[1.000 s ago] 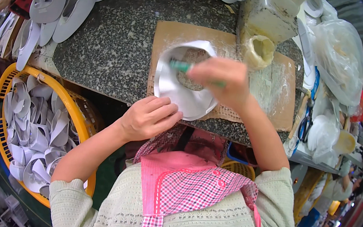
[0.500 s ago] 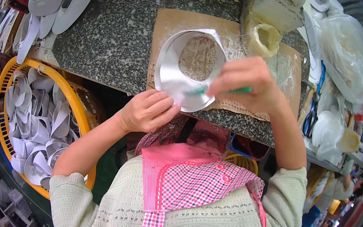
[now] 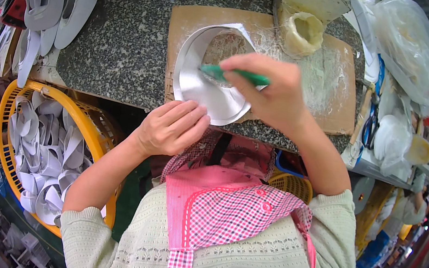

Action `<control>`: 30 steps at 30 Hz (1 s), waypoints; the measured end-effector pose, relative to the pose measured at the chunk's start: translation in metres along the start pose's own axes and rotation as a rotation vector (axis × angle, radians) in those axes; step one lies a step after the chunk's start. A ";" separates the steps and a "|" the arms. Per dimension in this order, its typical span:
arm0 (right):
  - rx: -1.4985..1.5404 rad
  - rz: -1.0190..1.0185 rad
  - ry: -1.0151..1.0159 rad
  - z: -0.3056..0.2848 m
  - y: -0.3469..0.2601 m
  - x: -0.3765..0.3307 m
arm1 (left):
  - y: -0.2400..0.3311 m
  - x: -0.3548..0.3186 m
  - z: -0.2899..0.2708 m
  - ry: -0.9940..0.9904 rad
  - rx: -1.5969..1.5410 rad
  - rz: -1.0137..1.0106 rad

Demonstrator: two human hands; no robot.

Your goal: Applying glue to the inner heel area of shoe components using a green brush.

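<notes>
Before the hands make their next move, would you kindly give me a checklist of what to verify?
1. Right hand grip on the green brush: ok, fingers are closed around it.
2. Left hand at the white ring-shaped piece: ok, fingertips meet its near left edge; whether they pinch it, cannot tell.
3. Brush head touching the piece: cannot tell, the detail is too unclear.
4. Cardboard sheet clean: not ok, whitish residue marks it.
5. Right hand apart from the pale, round-mouthed container: ok, it sits beyond the hand.
6. Yellow basket away from the brush: ok, it stands left, below the tabletop.
</notes>
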State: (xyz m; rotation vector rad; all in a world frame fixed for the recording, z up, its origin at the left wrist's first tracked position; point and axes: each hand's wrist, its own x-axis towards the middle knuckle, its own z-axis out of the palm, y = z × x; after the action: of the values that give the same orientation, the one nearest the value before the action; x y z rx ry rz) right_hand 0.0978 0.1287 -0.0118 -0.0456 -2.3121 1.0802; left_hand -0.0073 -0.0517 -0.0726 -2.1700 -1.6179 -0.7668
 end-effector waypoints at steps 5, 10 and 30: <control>-0.063 0.129 -0.241 -0.032 -0.026 -0.028 | 0.005 0.000 -0.004 0.026 0.019 -0.018; -0.120 -0.007 0.091 -0.018 -0.019 -0.013 | 0.000 0.021 -0.011 0.048 0.028 0.047; 1.195 0.831 0.198 -0.051 0.039 -0.105 | -0.184 0.196 -0.153 0.914 -1.018 -0.643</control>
State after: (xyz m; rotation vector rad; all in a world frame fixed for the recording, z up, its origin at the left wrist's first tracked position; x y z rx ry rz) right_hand 0.2032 0.1620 -0.0650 -0.6308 -1.1207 2.5331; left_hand -0.1746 0.0714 0.1565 -1.1631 -1.4626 -2.7118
